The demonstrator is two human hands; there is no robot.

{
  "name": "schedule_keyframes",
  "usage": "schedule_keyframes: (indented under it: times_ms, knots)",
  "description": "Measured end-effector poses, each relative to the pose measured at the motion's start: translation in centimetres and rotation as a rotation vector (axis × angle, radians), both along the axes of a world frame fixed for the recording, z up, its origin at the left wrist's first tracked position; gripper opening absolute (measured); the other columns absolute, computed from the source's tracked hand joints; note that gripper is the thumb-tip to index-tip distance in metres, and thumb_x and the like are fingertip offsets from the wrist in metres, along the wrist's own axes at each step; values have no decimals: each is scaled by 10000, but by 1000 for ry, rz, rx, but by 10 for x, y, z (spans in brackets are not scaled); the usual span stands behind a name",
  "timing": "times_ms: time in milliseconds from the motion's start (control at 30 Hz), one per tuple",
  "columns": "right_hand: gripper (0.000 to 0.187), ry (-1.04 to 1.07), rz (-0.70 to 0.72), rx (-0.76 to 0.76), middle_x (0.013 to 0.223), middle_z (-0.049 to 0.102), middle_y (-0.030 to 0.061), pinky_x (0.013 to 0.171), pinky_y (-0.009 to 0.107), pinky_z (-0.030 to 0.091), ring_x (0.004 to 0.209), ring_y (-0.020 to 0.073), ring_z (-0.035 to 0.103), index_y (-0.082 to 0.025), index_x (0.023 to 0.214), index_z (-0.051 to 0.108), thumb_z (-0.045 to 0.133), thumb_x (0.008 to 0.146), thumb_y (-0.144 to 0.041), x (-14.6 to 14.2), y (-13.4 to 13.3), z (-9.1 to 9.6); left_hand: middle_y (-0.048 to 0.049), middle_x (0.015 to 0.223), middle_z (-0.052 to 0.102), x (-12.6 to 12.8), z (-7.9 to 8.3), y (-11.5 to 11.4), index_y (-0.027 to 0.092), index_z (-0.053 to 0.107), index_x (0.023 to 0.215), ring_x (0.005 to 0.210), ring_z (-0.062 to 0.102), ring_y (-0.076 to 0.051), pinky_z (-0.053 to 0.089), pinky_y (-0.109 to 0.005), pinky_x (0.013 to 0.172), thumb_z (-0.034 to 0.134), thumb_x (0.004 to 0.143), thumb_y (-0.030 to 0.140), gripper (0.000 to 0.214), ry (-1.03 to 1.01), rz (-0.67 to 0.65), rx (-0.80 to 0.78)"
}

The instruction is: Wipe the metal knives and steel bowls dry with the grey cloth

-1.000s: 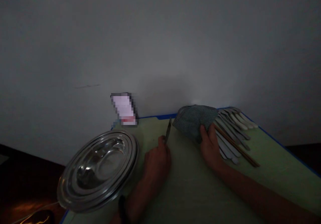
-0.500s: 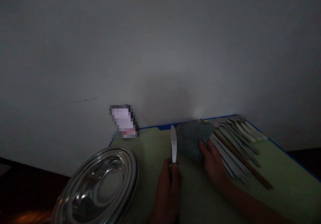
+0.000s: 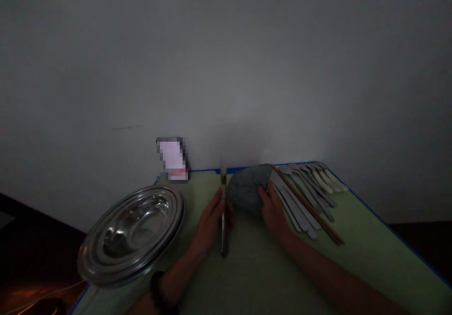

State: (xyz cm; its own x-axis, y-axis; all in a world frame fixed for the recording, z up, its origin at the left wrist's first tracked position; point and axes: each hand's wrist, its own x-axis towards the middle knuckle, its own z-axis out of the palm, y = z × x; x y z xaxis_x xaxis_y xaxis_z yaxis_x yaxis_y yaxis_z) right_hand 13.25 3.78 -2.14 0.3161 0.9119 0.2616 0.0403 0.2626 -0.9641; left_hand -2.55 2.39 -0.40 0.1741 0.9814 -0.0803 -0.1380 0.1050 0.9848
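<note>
My left hand (image 3: 211,218) grips a metal table knife (image 3: 223,228) around its middle. The handle points down toward me, and the blade end, blurred, points up toward the wall. Just to the right, my right hand (image 3: 273,211) holds a folded grey-blue cloth (image 3: 247,189) between thumb and fingers. The cloth's left edge comes close to the knife; whether they touch I cannot tell. Beside my right hand lie several flat metal knives (image 3: 300,214) and a pair of brown chopsticks (image 3: 318,217).
Stacked steel plates or shallow bowls (image 3: 173,218) stand at the left edge of the green table (image 3: 243,277). Spoons and forks (image 3: 312,190), and white-handled cutlery (image 3: 326,181), lie at the right. A phone with a blurred screen (image 3: 173,157) leans against the grey wall (image 3: 226,70).
My left hand has shifted from the knife's lower end to its middle, so the handle now shows below the fingers. My right hand still holds the cloth. The view has shifted somewhat.
</note>
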Motion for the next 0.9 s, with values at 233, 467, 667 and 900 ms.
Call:
schedule_keyframes:
  times_ms: [233, 467, 667, 900]
  knots:
    - [468, 48, 17, -154, 1248, 594, 88, 1089, 465, 252, 1245, 282, 446, -203, 1124, 631, 507, 799, -516, -6, 0, -3, 59, 641, 487, 6, 10, -11, 187, 269, 1401, 594, 464, -120, 382, -248, 595, 525, 852, 317, 620, 422, -57, 236]
    - [479, 155, 83, -39, 1204, 614, 79, 1034, 427, 340, 1214, 253, 480, -219, 1105, 618, 463, 808, -562, -9, -4, 0, 85, 618, 495, 7, 5, -9, 208, 334, 1207, 547, 498, -112, 402, -219, 516, 527, 840, 330, 432, 401, -37, 159]
    - [306, 191, 200, -53, 1059, 659, 60, 814, 354, 491, 1006, 228, 595, -215, 992, 606, 458, 810, -413, -4, -2, 0, 72, 694, 558, 8, 6, -10, 233, 361, 964, 464, 521, -88, 396, -180, 391, 568, 786, 377, 309, 327, 22, 80]
    - [233, 25, 201, -51, 981, 694, 54, 913, 418, 458, 1012, 245, 605, -244, 839, 671, 505, 745, -376, 3, 0, 13, 92, 658, 524, 10, 4, -15, 241, 351, 891, 399, 491, -83, 410, -200, 356, 580, 759, 333, 280, 286, -110, 37]
